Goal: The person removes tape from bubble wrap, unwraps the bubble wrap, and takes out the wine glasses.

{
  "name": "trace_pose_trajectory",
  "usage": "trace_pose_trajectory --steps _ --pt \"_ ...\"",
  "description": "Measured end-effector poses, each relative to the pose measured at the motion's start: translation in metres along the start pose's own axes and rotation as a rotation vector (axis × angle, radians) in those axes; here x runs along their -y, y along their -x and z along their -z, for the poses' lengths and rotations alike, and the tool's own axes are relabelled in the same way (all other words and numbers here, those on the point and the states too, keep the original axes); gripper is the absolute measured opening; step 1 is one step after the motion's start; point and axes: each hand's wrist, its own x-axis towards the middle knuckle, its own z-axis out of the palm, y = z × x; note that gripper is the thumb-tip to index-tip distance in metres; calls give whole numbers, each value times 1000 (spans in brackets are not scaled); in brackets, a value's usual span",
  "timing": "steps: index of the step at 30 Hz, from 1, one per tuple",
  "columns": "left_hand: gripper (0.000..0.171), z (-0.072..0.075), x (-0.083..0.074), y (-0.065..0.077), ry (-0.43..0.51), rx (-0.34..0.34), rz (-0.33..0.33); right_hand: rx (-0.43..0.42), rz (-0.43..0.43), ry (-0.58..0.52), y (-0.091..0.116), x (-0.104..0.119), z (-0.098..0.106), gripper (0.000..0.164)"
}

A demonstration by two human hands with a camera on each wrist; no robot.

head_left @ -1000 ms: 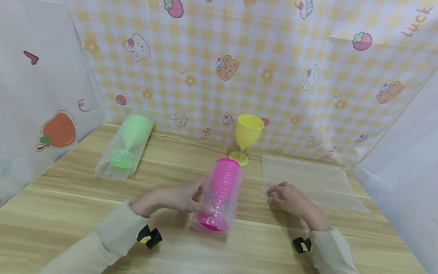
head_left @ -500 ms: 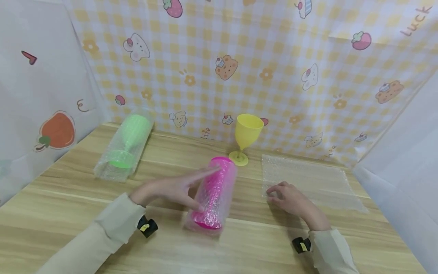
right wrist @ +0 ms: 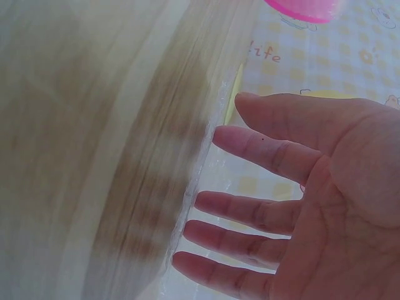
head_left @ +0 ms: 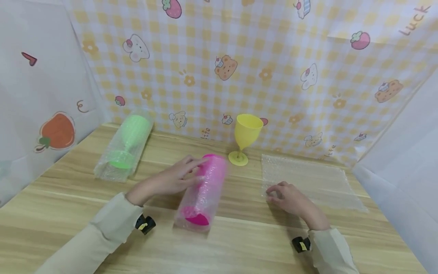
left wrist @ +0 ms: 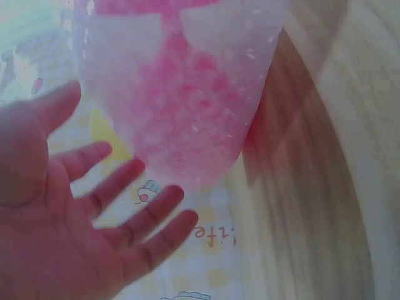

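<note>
A pink goblet [head_left: 207, 186] rolled in bubble wrap lies on the table in the head view, its base toward the person. Beside its left flank is my left hand [head_left: 171, 178], fingertips right at the wrap near the cup end. The left wrist view has those fingers [left wrist: 153, 222] spread and straight, with the wrapped goblet beyond them. My right hand [head_left: 291, 199] rests by the left edge of a flat bubble wrap sheet [head_left: 308, 177]. Its fingers [right wrist: 244, 209] are loosely extended and hold nothing in the right wrist view.
Behind the pink goblet stands a yellow goblet [head_left: 248, 131], upright and unwrapped. A green goblet [head_left: 131, 133] in bubble wrap lies at the back left. A yellow-checked cloth [head_left: 191, 49] hangs along the wooden table's [head_left: 253, 243] far edge.
The wrapped pink goblet has shifted left along the table. My left hand has moved from its lower end up toward the cup end. The right hand has stayed in place.
</note>
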Motion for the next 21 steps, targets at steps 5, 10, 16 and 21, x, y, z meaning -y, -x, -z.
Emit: trace_pose_trajectory --steps 5,10,16,21 --pt "54 1 6 -1 -47 -64 79 6 -14 -5 0 0 -1 26" --pt "52 2 9 -1 -53 -71 63 7 -14 -6 0 1 0 26" --pt "52 0 6 -2 72 -14 45 16 -30 -5 0 2 1 26" --pt "57 -6 1 -4 50 -22 55 19 -41 -1 0 2 0 26"
